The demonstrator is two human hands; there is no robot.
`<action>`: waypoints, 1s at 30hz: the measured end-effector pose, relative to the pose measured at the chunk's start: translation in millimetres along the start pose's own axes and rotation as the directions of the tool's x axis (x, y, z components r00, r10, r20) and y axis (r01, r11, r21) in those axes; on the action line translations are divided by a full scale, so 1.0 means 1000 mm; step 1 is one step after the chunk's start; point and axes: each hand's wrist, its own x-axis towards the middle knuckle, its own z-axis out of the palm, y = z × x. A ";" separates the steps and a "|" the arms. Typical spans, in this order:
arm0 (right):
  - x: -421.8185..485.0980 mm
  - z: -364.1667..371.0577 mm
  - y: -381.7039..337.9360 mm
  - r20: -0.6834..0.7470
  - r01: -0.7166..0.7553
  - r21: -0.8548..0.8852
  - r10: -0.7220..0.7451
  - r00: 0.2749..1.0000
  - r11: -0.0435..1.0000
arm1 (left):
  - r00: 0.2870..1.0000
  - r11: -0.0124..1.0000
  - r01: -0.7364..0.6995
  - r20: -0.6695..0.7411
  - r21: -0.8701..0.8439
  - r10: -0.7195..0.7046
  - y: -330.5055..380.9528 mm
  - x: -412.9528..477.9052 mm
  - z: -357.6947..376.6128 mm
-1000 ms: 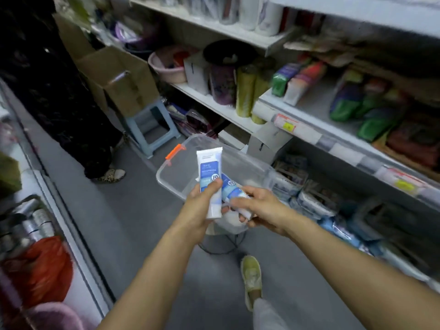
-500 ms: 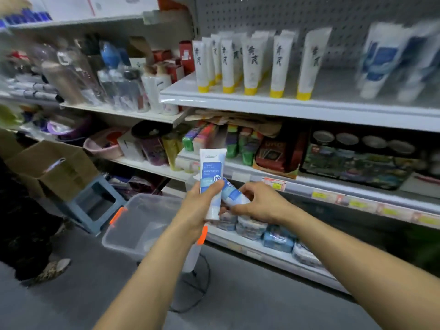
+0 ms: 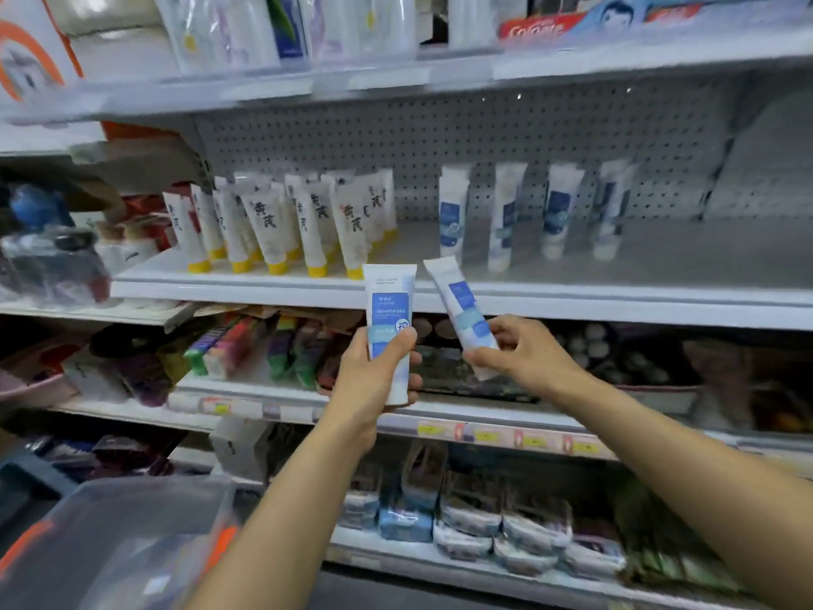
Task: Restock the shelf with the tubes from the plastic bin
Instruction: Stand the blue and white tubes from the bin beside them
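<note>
Each hand grips one white-and-blue plastic tube: left hand (image 3: 374, 380) fingers wrapped round an upright tube (image 3: 388, 319), right hand (image 3: 523, 354) pinching a tilted tube (image 3: 462, 310). Four matching tubes (image 3: 528, 213) stand on the white metal shelf (image 3: 616, 297). The clear plastic bin (image 3: 132, 534) sits lower left, contents blurred.

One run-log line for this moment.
left hand: upright tube | right hand: tilted tube | shelf: neither placed

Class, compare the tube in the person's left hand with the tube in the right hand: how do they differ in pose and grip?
1. The left hand's tube stands upright; the right hand's tube leans to the left.
2. The left hand wraps its tube's lower half; the right hand pinches its tube near the bottom end.
Both are white tubes with blue labels, held in front of the shelf.
</note>
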 end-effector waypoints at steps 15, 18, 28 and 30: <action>0.127 -0.154 0.050 -0.191 0.016 -0.096 -0.035 0.981 0.995 | 0.997 0.996 0.056 -0.040 -0.069 -0.059 -0.007 0.057 0.161; 0.141 -0.154 0.056 -0.200 0.000 -0.122 -0.025 0.980 0.992 | 0.997 0.996 0.053 -0.045 -0.076 -0.057 -0.003 0.066 0.168; 0.161 -0.151 0.068 -0.204 -0.059 -0.134 0.030 0.978 0.989 | 0.993 0.988 0.083 -0.068 -0.131 -0.092 0.009 0.078 0.178; 0.155 -0.152 0.067 -0.201 -0.075 -0.132 0.048 0.978 0.988 | 0.991 0.983 0.098 -0.077 -0.157 -0.111 0.008 0.078 0.179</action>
